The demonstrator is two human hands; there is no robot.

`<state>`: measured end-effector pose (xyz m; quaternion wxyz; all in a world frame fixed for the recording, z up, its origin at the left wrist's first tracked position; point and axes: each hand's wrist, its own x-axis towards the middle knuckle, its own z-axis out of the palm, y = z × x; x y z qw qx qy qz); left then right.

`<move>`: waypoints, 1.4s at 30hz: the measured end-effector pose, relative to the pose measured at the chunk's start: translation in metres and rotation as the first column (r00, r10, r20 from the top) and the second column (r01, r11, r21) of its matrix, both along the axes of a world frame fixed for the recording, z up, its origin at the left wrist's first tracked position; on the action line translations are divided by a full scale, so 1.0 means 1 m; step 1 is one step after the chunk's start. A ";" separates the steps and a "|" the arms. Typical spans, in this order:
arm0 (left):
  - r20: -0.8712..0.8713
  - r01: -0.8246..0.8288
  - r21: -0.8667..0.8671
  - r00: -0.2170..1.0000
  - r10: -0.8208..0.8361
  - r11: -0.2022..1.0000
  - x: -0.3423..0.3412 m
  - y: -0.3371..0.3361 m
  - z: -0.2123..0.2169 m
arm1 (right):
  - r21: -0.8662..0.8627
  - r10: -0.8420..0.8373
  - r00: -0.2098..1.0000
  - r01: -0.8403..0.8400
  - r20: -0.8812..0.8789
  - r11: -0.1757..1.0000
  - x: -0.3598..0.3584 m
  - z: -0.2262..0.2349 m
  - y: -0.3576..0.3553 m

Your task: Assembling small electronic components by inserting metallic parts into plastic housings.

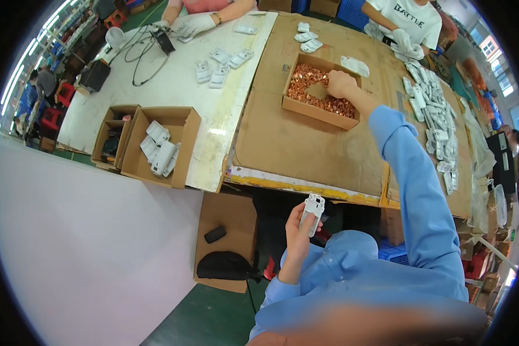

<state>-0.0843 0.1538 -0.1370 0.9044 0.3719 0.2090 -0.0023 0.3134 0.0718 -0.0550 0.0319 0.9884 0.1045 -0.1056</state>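
A: Starting left: open brown cardboard box, loose white plastic shells inside.
B: Next?
A: Left hand, closed around a slim white plastic casing, just off the near edge of the cardboard-covered table.
B: Heavy?
A: Looks light, stiff, perhaps slick; moulded end probably fragile. Best gripped by the long sides.
B: Farther right?
A: Right hand, in among small copper-coloured metal pieces in a shallow brown cardboard tray. Fingertips hidden: can't tell whether pinching or loose.
B: And far right, heaped white plastic casings!
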 end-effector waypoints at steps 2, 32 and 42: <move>0.007 -0.030 0.019 1.000 0.030 0.999 -0.001 0.000 0.003 | 0.054 -0.016 0.999 0.015 0.028 0.998 -0.004 0.003 -0.002; 0.023 0.339 0.526 0.911 -0.411 0.780 -0.005 -0.144 0.064 | 0.860 0.208 0.970 -0.212 0.127 0.465 -0.344 0.017 -0.216; 0.004 0.323 0.627 0.909 -0.417 0.709 -0.010 -0.152 0.067 | 0.880 0.050 0.995 0.057 -0.091 0.472 -0.349 0.020 -0.222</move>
